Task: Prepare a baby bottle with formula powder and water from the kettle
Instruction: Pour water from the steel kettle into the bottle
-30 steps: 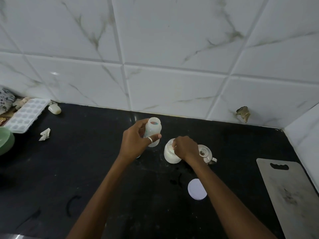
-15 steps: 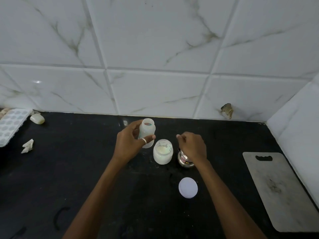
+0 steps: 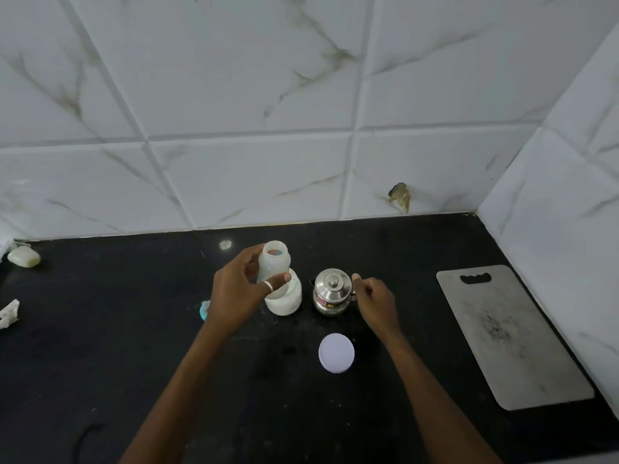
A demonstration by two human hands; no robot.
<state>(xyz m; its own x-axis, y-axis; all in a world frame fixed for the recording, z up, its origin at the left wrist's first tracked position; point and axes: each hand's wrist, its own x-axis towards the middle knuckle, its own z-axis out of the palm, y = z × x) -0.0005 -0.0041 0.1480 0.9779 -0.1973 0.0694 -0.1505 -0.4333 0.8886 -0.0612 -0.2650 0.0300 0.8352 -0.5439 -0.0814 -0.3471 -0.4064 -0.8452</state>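
Head view: left hand (image 3: 241, 291) wraps thumb and fingers round the open baby bottle (image 3: 274, 265), held upright just above the powder jar (image 3: 285, 302) on the black counter (image 3: 134, 329). Right hand (image 3: 375, 300), fingers curled, sits against the handle side of the steel kettle (image 3: 331, 292); whether it grips is unclear. A white lid (image 3: 336, 353) lies nearer.

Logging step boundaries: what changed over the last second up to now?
The right hand left the formula jar, moved right to the kettle and now holds its handle side. The left hand kept holding the open bottle by the jar; the white lid stayed on the counter.
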